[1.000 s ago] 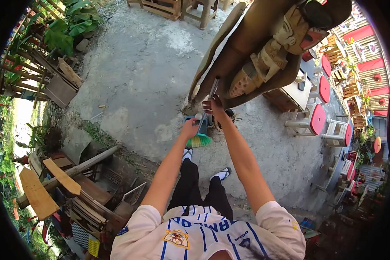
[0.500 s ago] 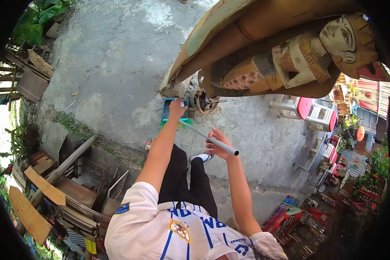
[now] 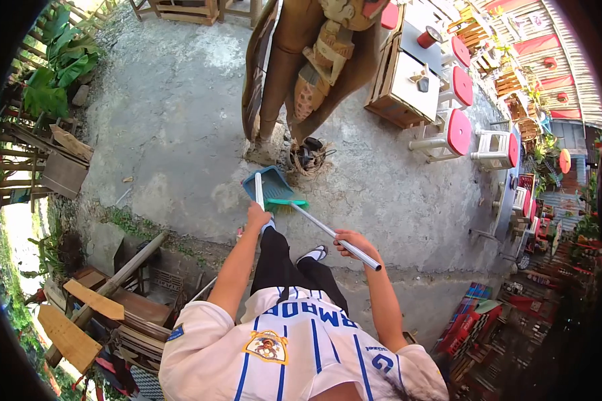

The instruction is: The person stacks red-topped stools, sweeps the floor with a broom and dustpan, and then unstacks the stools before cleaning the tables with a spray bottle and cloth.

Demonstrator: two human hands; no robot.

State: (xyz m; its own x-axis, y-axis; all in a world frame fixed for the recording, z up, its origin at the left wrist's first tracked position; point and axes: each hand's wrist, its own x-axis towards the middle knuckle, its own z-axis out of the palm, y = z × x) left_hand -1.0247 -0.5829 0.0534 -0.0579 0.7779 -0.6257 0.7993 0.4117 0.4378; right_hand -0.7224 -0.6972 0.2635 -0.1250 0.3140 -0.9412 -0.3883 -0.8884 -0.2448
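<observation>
We look down at two bare hands above a rough grey concrete floor [image 3: 180, 127], and each hand is occupied. The left hand [image 3: 257, 216] has its grip closed around the straight white handle [image 3: 259, 186] of a blue plastic dustpan [image 3: 274, 180]. This dustpan is in front of the person's left leg, with its wide side turned away from the body; we cannot tell if it rests on the floor or is a little lifted. The right hand [image 3: 356, 243] is gripping, with curled fingers, a broom [image 3: 318, 224] which has a long grey metal tube as its stick. The grip is near the upper end of the tube, and the tube goes slantwise down to a green broom head [image 3: 287, 202]. We see this head at the near edge of the dustpan, but we cannot tell if the two are touching.

Just beyond the dustpan, a coil of brown rope [image 3: 306, 172] lies on the floor, around a dark object. Behind it rises a large brown wooden trunk [image 3: 286, 40], with a carved painted wooden figure [image 3: 326, 60] on it. Farther to the right we notice a wooden table [image 3: 403, 89] with a white and dark top, and white plastic stools with red seats [image 3: 459, 132] beside it.
</observation>
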